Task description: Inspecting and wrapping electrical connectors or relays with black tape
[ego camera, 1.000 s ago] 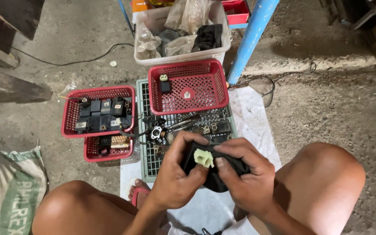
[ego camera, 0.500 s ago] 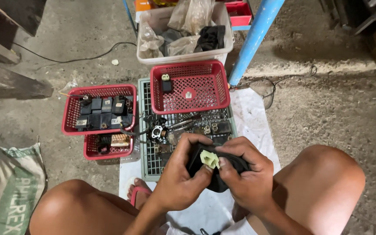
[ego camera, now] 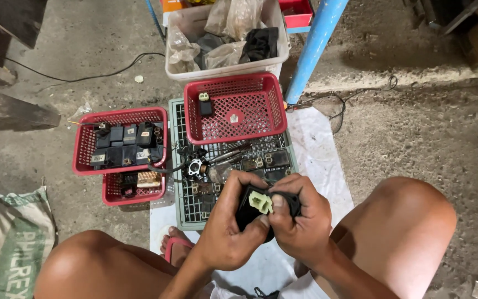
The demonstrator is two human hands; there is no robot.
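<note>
Both my hands hold one small black electrical unit [ego camera: 248, 213] with a pale green plug socket [ego camera: 260, 201] on its front, above my lap. My left hand [ego camera: 228, 232] wraps it from the left and underneath. My right hand [ego camera: 300, 218] grips it from the right, thumb by the socket. Just beyond the hands lies a grey-green slotted tray [ego camera: 186, 213] with several dark parts and a small metal carburettor-like piece [ego camera: 196, 166]. A red basket [ego camera: 272, 113] rests on the tray's far end with one black unit in it.
Left of the tray stand two stacked red baskets [ego camera: 81, 149] with several black units. A white bin [ego camera: 225, 71] with plastic bags stands further back. A blue pole [ego camera: 316, 44] rises at right. A printed sack [ego camera: 6, 243] lies left. My bare knees flank a white sheet [ego camera: 316, 149].
The hands shifted slightly around the black unit, turning it a little. The head camera drifted slightly. Everything on the floor stayed put.
</note>
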